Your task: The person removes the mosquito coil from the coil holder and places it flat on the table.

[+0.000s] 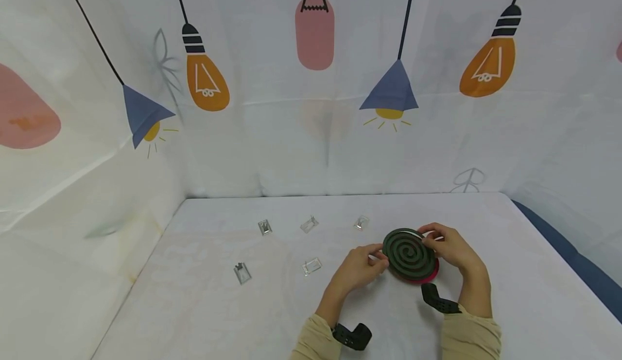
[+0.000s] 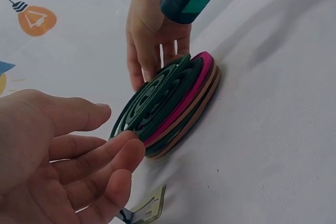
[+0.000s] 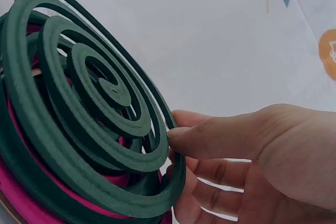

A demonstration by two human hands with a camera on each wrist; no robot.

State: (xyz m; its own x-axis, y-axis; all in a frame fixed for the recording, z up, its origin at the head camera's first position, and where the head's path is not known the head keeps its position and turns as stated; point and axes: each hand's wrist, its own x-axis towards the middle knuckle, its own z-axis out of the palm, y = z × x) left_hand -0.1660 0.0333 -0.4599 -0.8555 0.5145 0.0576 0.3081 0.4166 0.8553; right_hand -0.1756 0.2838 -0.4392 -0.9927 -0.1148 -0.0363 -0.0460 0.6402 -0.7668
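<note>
A stack of mosquito coils point(image 1: 404, 267) lies on the white table, with a green coil on top and pink, brown and green layers beneath it in the left wrist view. My right hand point(image 1: 449, 248) pinches the outer edge of the top green coil point(image 3: 113, 166) between thumb and fingers; that coil sits slightly tilted above the others. At the stack's left edge, my left hand point(image 1: 360, 267) touches the rim with loosely bent fingertips point(image 2: 128, 153). Its thumb stays apart from the coils.
Several small metal coil stands lie spread to the left, including one stand point(image 1: 311, 266) near my left hand and another stand point(image 1: 242, 273) farther left. A third stand point(image 1: 362, 222) lies behind. A printed curtain point(image 1: 272, 149) hangs along the table's back edge.
</note>
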